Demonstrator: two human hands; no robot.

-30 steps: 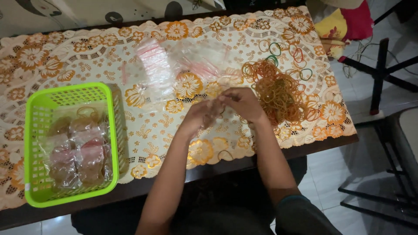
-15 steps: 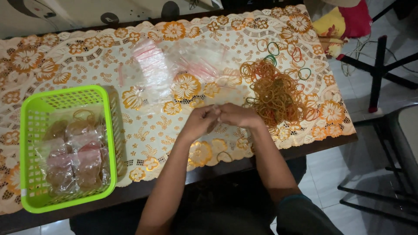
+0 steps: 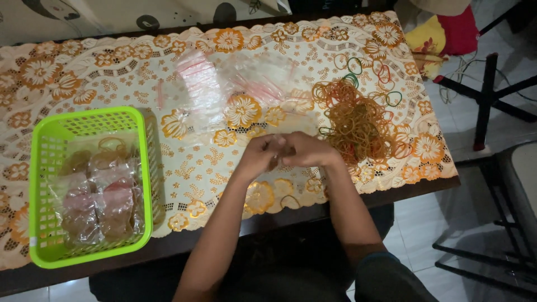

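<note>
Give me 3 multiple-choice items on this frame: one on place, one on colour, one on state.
1. Where does the pile of rubber bands lie, seen from the person?
A. right of the hands
B. inside the basket
C. on the floor

2. What colour is the basket?
A. red
B. bright green
C. black

3. How are the left hand and the right hand placed?
A. far apart at the table's ends
B. both in the basket
C. together above the tablecloth

Key: 1 A, the pile sits on the cloth to the right of the hands. 2 B, its rim and mesh walls are bright green. 3 C, the fingers meet in front of the person; what they pinch is too small to tell.
</note>
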